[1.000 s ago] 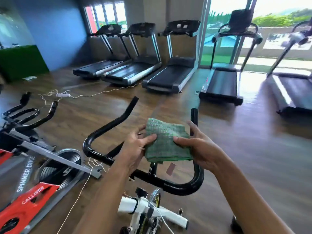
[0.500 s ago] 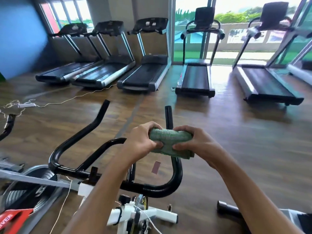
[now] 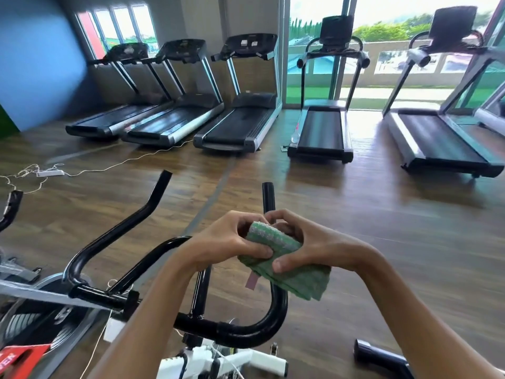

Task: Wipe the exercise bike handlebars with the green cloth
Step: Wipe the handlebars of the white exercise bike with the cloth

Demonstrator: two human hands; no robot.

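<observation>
1. Nearest you, the handlebars [image 3: 262,332] sweep in a black loop just above the bike's white frame [image 3: 218,362]. Going by where the hands are, wiping hasn't begun. I'd call this the prep, getting the cloth folded into a pad.
2. Just above the right bend of the handlebars, both hands are busy with the green cloth [image 3: 295,272]. Your left hand [image 3: 226,242] has its fingers curled round the rolled upper end. Your right hand [image 3: 319,247] pinches it, thumb under, fingers arched over the top.
3. The cloth is up in the air in front of the handlebars' right upright, and I can't tell whether it touches the tube. One corner droops loose to the right, so tuck it in and give yourself a firm pad.
4. Next, I'd leave the pad in one hand and wrap it right round the tube rather than dabbing at it.
5. A good start is the right tip [image 3: 268,195]: draw down from there into the bend.
6. Left of that, the longer left horn [image 3: 131,222] slants up and away. Take it second.
7. Beyond the handlebars lie a white cable and power strip [image 3: 50,173] on the floor, then treadmills [image 3: 240,127]. None of it is in your way.
</observation>
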